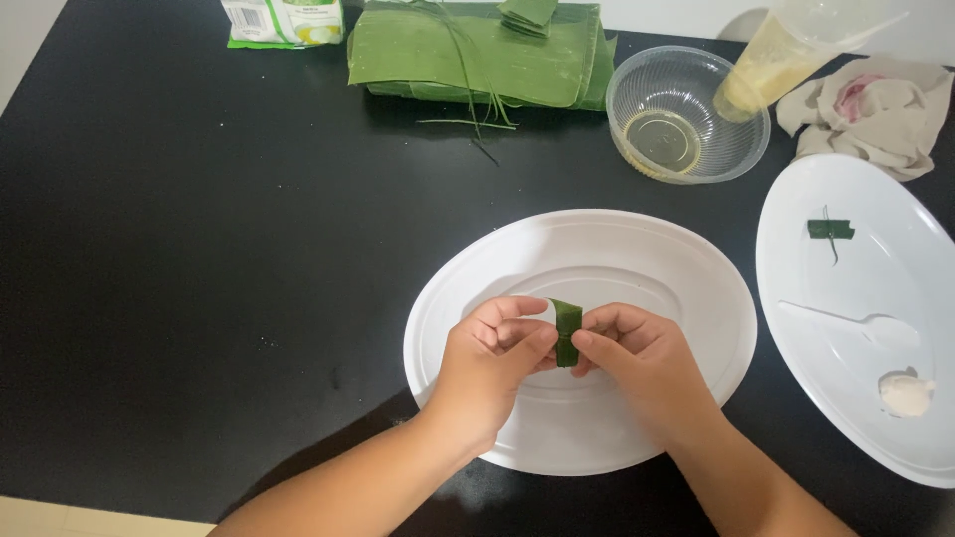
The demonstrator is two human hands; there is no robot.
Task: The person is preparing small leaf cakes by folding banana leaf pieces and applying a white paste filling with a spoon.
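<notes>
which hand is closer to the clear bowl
Right. The right hand is below the clear bowl, slightly to its left; the left hand is farther left.

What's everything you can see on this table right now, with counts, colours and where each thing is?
folded leaf strip: 1, green, between both hands' fingertips
oval plate: 1, white, centre
second oval plate: 1, white, right
small leaf parcel: 1, green, on right plate
plastic spoon: 1, white, right plate
dough lump: 1, whitish, right plate
bowl: 1, clear, top
cup: 1, clear, tilted on bowl
cloth: 1, beige, top right
leaf stack: 1, green, top
packet: 1, white-green, top left
left hand: pinching strip
right hand: pinching strip
</notes>
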